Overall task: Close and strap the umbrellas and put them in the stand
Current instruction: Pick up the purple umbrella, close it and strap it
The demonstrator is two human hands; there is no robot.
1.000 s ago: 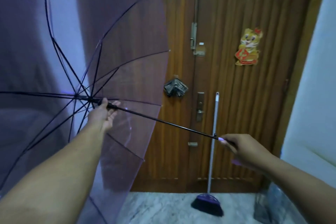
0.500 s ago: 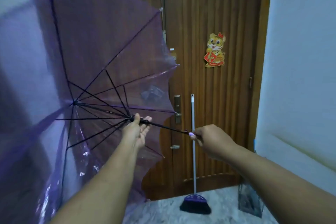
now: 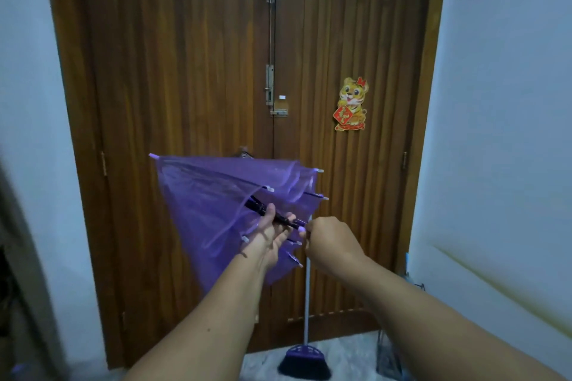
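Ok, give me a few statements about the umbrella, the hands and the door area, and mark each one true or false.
1. The purple umbrella is fully open. False: its canopy is partly collapsed.
2. The left hand touches the black shaft near the runner. True.
3. The right hand hangs free at the person's side. False: it grips the umbrella's handle end.
4. A broom stands against the wooden door. True.
5. The tiger sticker is on the white wall. False: it is on the door.
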